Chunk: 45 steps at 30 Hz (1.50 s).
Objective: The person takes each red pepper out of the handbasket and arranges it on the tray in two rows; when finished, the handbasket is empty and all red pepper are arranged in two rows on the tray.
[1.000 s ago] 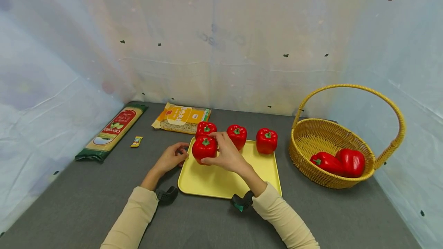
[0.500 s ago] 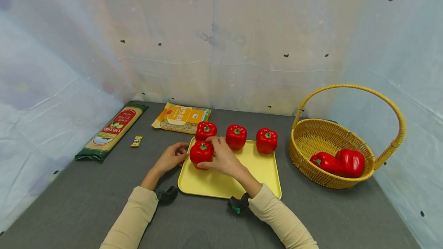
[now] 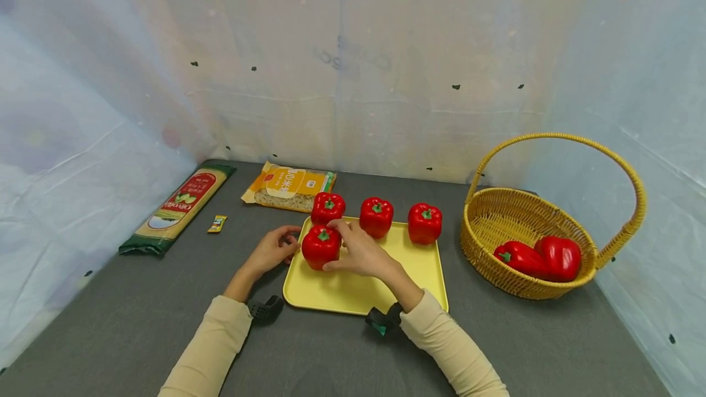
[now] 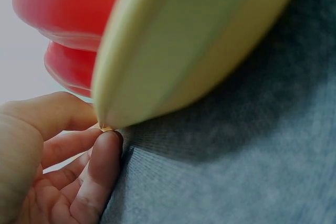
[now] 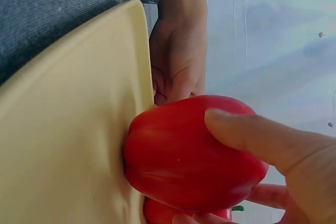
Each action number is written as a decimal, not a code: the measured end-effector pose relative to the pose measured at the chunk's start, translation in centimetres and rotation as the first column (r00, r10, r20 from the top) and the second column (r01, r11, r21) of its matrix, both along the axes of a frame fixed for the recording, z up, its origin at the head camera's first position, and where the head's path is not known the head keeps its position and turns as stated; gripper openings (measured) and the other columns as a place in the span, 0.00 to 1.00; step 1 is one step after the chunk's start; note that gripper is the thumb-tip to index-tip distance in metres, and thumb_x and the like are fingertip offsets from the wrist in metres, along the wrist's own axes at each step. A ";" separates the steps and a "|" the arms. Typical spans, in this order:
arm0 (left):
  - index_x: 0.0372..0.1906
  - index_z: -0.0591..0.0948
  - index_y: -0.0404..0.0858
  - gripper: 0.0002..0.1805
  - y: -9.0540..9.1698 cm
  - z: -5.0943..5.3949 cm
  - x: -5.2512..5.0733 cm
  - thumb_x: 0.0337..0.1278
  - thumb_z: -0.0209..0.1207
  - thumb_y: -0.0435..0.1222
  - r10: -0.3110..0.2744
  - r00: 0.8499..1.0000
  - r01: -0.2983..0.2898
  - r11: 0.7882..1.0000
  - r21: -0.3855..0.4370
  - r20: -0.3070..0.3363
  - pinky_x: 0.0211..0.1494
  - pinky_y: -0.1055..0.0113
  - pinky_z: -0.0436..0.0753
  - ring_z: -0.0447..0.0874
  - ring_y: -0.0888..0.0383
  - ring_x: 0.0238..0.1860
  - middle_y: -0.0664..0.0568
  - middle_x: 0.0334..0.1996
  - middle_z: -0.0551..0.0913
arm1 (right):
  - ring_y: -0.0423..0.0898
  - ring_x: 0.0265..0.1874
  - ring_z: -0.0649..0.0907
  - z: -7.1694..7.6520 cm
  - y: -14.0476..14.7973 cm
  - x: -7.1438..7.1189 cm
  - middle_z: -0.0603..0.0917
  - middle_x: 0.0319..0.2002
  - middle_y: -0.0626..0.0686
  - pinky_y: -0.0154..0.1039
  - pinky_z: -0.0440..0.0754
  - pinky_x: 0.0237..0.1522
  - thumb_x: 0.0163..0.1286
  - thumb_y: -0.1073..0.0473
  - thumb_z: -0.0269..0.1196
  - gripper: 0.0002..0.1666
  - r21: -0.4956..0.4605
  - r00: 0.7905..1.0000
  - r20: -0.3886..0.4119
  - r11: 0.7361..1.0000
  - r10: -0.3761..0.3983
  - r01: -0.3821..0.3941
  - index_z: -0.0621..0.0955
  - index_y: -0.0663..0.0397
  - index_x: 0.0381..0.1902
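My right hand (image 3: 361, 254) holds a red bell pepper (image 3: 321, 247), thumb on one side and fingers on the other. In the right wrist view this pepper (image 5: 191, 153) stands on the yellow tray (image 5: 58, 114), near its left rim. My left hand (image 3: 273, 251) is at the left rim of the tray (image 3: 358, 296); in the left wrist view the thumb and a finger of that hand (image 4: 58, 156) pinch the tray's edge (image 4: 157, 77). Behind the held pepper, along the tray's far side, stand three more red peppers (image 3: 328, 207) (image 3: 377, 217) (image 3: 425, 223), stems up.
A yellow wicker basket (image 3: 515, 283) with a tall handle stands at the right, with two red peppers (image 3: 558, 258) inside. Behind the tray lies an orange bag (image 3: 289, 185). Further left are a small yellow packet (image 3: 217, 224) and a long green-ended package (image 3: 179, 207).
My right hand has lowered the pepper and moved it slightly left, onto the tray. A more distant pepper stands slightly left of its earlier place. My left hand has stayed at the rim.
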<state>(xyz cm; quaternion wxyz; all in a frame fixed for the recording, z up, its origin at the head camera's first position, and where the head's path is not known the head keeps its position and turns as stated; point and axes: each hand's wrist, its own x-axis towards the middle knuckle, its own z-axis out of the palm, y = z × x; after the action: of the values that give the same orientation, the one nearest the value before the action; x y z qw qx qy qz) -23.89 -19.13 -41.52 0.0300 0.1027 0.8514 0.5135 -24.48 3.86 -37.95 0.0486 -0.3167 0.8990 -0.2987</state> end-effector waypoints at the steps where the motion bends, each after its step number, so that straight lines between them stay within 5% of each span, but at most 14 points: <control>1: 0.58 0.68 0.21 0.22 0.0 0.1 0.1 0.60 0.53 0.26 0.001 1.000 -0.001 1.000 -0.001 -0.002 0.28 0.62 0.80 0.75 0.52 0.24 0.37 0.33 0.75 | 0.48 0.45 0.77 0.0 0.0 -0.1 0.73 0.51 0.57 0.43 0.78 0.45 0.50 0.48 0.73 0.44 -0.005 1.000 -0.003 1.000 0.010 -0.010 0.66 0.50 0.62; 11: 0.58 0.68 0.22 0.22 0.0 0.0 0.0 0.60 0.52 0.26 0.000 1.000 0.000 1.000 0.006 0.010 0.28 0.62 0.80 0.76 0.52 0.25 0.37 0.33 0.75 | 0.51 0.44 0.77 -0.7 -0.3 -0.3 0.74 0.51 0.57 0.38 0.76 0.40 0.52 0.49 0.72 0.45 -0.049 0.999 -0.033 0.999 0.013 -0.015 0.65 0.50 0.65; 18: 0.59 0.69 0.27 0.22 -1.0 -2.8 -1.9 0.61 0.54 0.30 0.023 1.000 -0.024 1.000 0.012 0.018 0.27 0.65 0.79 0.75 0.57 0.24 0.44 0.32 0.76 | 0.53 0.45 0.77 -1.0 -0.7 -0.3 0.74 0.52 0.57 0.38 0.77 0.41 0.53 0.50 0.72 0.45 -0.080 0.999 -0.052 0.997 0.012 -0.016 0.64 0.49 0.65; 26: 0.58 0.69 0.23 0.21 0.1 0.3 0.3 0.60 0.52 0.26 0.014 1.000 -0.014 1.000 -0.002 0.011 0.31 0.59 0.81 0.76 0.53 0.25 0.41 0.33 0.75 | 0.52 0.46 0.77 -1.4 -1.0 -0.3 0.72 0.53 0.58 0.36 0.78 0.42 0.52 0.51 0.72 0.45 -0.113 0.998 -0.060 0.993 0.019 -0.025 0.65 0.48 0.65; 36: 0.59 0.69 0.27 0.22 -1.0 -3.1 -2.0 0.61 0.53 0.28 0.024 0.999 -0.024 1.000 0.015 0.021 0.28 0.64 0.80 0.76 0.56 0.24 0.44 0.33 0.76 | 0.51 0.44 0.77 -1.5 -0.9 -0.3 0.73 0.52 0.56 0.37 0.77 0.40 0.51 0.49 0.73 0.48 -0.111 0.997 -0.066 0.993 0.033 -0.041 0.63 0.46 0.66; 45: 0.60 0.69 0.28 0.22 -1.1 -3.3 -2.1 0.61 0.54 0.29 0.034 0.999 -0.034 0.999 0.018 0.029 0.28 0.64 0.80 0.75 0.57 0.24 0.44 0.33 0.76 | 0.53 0.44 0.78 -1.2 -0.7 -0.3 0.73 0.52 0.56 0.37 0.77 0.39 0.50 0.49 0.73 0.52 -0.091 0.998 -0.035 0.994 0.053 -0.056 0.60 0.47 0.68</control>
<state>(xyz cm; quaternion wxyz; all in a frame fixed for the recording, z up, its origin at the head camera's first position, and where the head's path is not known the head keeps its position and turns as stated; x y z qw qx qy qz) -26.02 -20.18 -44.77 0.0327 0.0810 0.8476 0.5233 -24.80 3.19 -39.11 0.0277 -0.3478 0.8759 -0.3332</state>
